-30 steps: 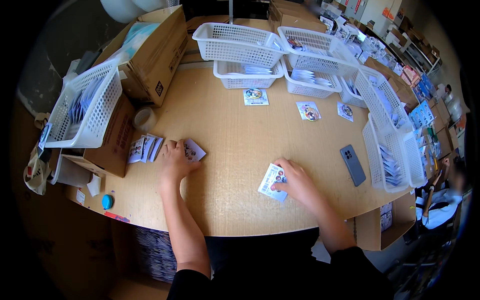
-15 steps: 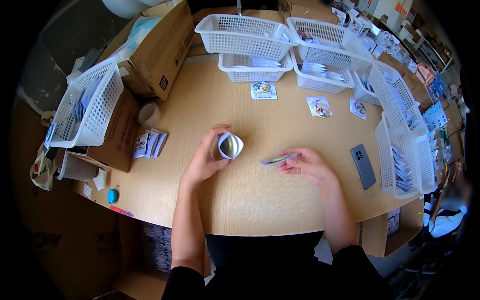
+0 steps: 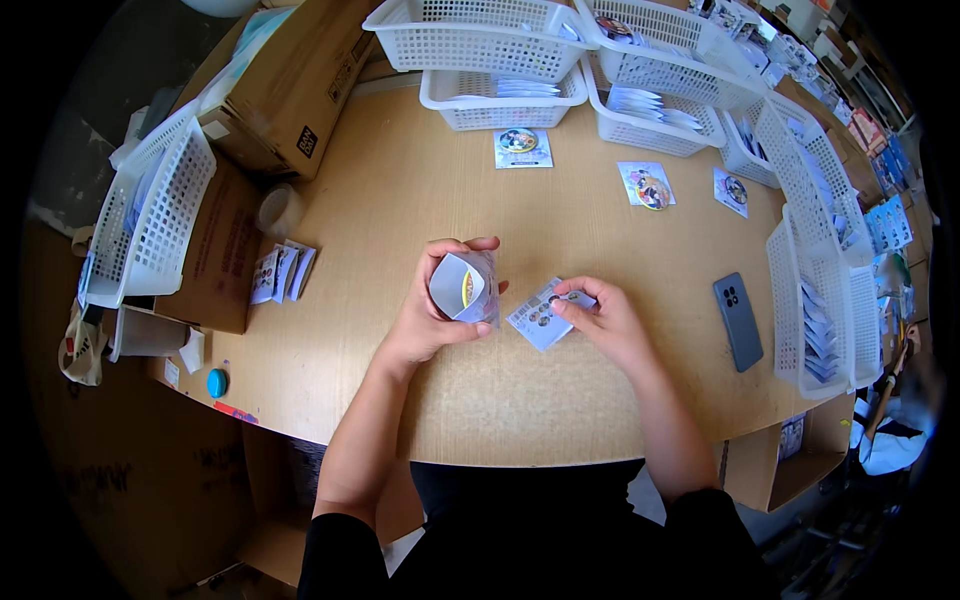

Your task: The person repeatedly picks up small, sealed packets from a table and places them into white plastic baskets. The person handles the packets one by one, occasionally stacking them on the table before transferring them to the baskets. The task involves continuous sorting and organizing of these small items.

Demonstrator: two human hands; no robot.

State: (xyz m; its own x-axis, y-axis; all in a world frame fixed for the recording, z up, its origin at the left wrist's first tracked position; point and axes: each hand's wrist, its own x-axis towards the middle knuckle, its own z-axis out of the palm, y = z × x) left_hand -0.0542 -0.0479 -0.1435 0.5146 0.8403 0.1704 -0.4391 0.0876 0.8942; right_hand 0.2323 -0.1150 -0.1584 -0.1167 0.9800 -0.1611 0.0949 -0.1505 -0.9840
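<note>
My left hand (image 3: 425,305) is curled round a small silvery-white pouch (image 3: 452,284), squeezing its sides so that its mouth gapes. Inside shows the yellow edge of a round badge (image 3: 467,290). Just to the right, my right hand (image 3: 605,322) pinches a flat printed card (image 3: 540,322) by its right side, low over the table. Small round pictures cover the card's upper face; whether anything lies under it is hidden. Farther back on the table lie three square cards, each with a round badge: one in the middle (image 3: 518,142), two at the right (image 3: 650,190) (image 3: 736,190).
White perforated baskets (image 3: 500,115) holding white packets line the back and right side (image 3: 790,350). A grey phone (image 3: 738,322) lies at the right. Leftward are cardboard boxes (image 3: 215,260), another basket (image 3: 165,215), a few packets (image 3: 284,272), a tape roll (image 3: 281,210) and a blue cap (image 3: 217,382).
My left hand has tilted the pouch, and the badge's yellow edge now shows more plainly. My right hand has turned its card from nearly edge-on to face up. The whole view has shifted slightly.
</note>
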